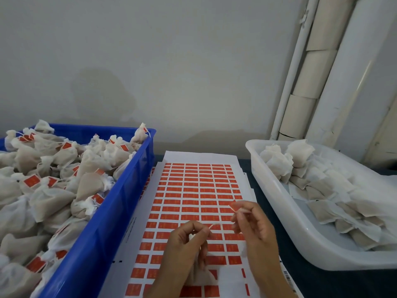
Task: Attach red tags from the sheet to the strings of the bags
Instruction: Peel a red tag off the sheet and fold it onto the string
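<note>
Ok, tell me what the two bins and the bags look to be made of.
Blue bin: looks like rigid moulded plastic, opaque, with a slight sheen along its thick rim.
White bin: probably plastic too, smooth and a little translucent, with rounded corners.
Bags: seemingly thin white mesh or non-woven fabric; brownish filling shows through, and the gathered tops crumple softly.

We can read nothing: the print on the red tags [190, 195] is too blurred.
</note>
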The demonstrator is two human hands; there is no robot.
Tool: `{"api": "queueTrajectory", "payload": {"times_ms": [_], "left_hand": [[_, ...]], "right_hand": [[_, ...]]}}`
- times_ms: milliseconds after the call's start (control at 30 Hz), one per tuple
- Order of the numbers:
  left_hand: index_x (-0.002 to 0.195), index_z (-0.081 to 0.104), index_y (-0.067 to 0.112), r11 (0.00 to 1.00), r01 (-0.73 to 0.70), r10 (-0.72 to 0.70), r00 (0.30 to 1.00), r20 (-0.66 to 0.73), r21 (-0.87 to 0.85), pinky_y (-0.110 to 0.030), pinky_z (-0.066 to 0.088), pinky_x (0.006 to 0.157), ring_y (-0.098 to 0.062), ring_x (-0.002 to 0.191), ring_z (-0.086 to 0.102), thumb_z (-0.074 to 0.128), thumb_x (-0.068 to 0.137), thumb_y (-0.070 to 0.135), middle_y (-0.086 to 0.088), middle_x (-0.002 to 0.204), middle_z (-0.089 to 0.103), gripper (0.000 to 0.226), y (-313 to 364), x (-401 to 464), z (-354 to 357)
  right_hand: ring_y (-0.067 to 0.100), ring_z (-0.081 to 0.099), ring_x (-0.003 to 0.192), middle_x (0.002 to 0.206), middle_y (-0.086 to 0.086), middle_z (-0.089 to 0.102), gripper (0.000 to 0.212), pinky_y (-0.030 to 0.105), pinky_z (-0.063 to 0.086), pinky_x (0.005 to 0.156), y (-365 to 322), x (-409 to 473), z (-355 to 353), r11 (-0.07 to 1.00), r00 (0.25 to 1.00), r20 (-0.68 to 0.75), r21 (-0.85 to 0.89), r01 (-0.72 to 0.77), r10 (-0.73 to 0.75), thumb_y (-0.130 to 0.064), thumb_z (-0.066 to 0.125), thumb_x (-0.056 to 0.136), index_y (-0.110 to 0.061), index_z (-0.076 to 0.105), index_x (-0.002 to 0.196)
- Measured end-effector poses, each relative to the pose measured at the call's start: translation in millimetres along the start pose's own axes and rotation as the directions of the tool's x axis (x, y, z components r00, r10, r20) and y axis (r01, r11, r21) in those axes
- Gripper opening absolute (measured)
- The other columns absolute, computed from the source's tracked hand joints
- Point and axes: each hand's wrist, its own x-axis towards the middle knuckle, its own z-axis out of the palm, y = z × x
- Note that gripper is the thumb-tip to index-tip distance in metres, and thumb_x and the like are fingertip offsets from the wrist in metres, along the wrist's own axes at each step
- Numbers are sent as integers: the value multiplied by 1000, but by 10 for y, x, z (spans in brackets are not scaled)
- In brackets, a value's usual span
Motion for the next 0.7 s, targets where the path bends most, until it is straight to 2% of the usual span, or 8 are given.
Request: {"api": "queueTrajectory", "payload": {"times_ms": [67,200,267,367,433,533,600,700], "left_hand": [[74,66,13,1000,-14,14,1000,-20,-1,-17,50,47,-8,41,54,58,88,16,5,51,61,17,-1,-5,7],[75,68,14,999,-43,44,998,-39,10,-18,49,46,-10,46,58,61,85,16,5,62,67,13,0,-25,26],[74,68,15,998,-55,56,997,-46,18,-18,50,47,-10,47,59,62,85,17,5,64,68,12,-1,-32,30],[73,68,18,996,-79,82,994,-69,35,-20,51,52,-12,51,59,63,84,19,7,66,67,12,-12,-36,43],[73,68,21,994,-99,104,990,-98,55,-24,53,59,-14,57,60,64,83,21,9,67,68,11,-28,-34,50],[73,69,20,993,-111,114,988,-106,40,-22,52,53,-16,54,60,65,83,18,8,68,68,11,-31,-37,52],[74,69,18,994,-110,111,988,-107,23,-20,50,47,-15,50,59,64,83,15,5,68,67,10,-33,-34,50],[75,69,17,993,-116,118,986,-114,25,-19,50,48,-14,50,59,65,83,16,5,68,67,9,-42,-25,51]], "right_hand": [[9,66,72,79,-4,67,19,12,50,60,-34,0,-19,998,999,-32,52,30,-28,-28,44,88,-21,59,98],[15,64,64,71,1,66,24,14,51,58,-74,-18,-22,994,994,-104,101,48,-38,-33,45,84,-16,62,90],[15,64,65,72,0,67,23,14,51,59,-91,-36,-7,993,994,-107,109,51,-39,-34,48,82,-18,61,93],[15,64,65,74,2,68,21,16,52,60,-110,-71,44,984,998,-55,179,-6,16,-28,52,82,-23,55,103],[16,63,61,73,5,68,19,19,52,58,-127,-94,86,973,999,12,225,-50,49,-11,54,87,-21,53,104],[16,62,57,72,7,68,24,20,52,57,-136,-126,123,971,992,103,221,-89,68,6,50,88,-14,52,102],[17,62,56,72,7,68,22,22,53,56,-137,-138,123,971,988,132,214,-102,75,8,47,89,-9,54,99],[17,61,54,71,7,68,12,23,54,56,-143,-140,114,967,990,108,228,-112,90,-2,46,90,-4,56,97]]}}
